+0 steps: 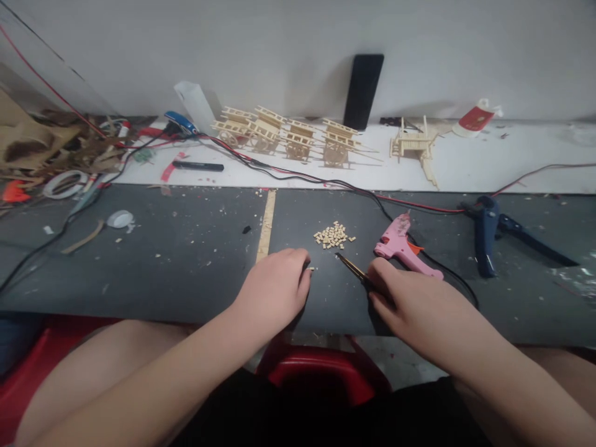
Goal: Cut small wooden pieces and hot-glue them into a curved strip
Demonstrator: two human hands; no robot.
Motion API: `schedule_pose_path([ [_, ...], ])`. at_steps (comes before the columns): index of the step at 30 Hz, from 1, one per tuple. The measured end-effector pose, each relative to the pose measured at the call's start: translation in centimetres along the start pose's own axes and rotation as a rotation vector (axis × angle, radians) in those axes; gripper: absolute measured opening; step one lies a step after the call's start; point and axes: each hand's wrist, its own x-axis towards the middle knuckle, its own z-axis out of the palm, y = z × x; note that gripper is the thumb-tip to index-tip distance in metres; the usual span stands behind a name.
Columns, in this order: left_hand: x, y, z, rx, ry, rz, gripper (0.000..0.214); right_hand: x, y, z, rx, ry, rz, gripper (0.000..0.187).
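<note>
My left hand (277, 282) is closed in a pinch near the table's front, and the end of a small pale wooden piece (311, 269) pokes out from its fingertips. In my right hand (405, 295) are tweezers (352, 267), dark with a golden shine, their tips pointing up and left. Nothing shows between those tips. Just beyond them lies a loose heap of small wooden pieces (333, 235). A pink glue gun (403, 245) with an orange trigger rests beside the heap, close to my right hand.
Several wooden model carts (298, 139) and a small stepped wooden model (412, 146) stand on the white ledge. A black phone (364, 92) leans on the wall. Blue cutters (487, 236) lie at right. Cables (279, 172) cross the back, and a wooden strip (266, 226) lies left of centre.
</note>
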Motion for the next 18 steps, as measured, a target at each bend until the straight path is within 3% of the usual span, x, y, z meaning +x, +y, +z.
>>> schedule_pose_path([
  [8, 1.0, -0.7, -0.4, -0.082, -0.013, 0.092, 0.018, 0.6, 1.3, -0.1, 0.066, 0.101, -0.001, 0.015],
  [13, 0.9, -0.5, -0.8, -0.275, 0.004, 0.054, 0.014, 1.5, 5.2, -0.7, 0.035, 0.277, 0.206, 0.045],
  [16, 0.7, 0.1, -1.4, -0.503, -0.025, -0.026, 0.013, 2.2, 7.4, -0.1, 0.036, 0.224, 0.306, 0.058],
  [18, 0.5, 0.4, -1.8, -0.684, -0.077, -0.066, 0.014, 2.5, 8.0, 0.4, 0.060, 0.166, 0.325, 0.049],
])
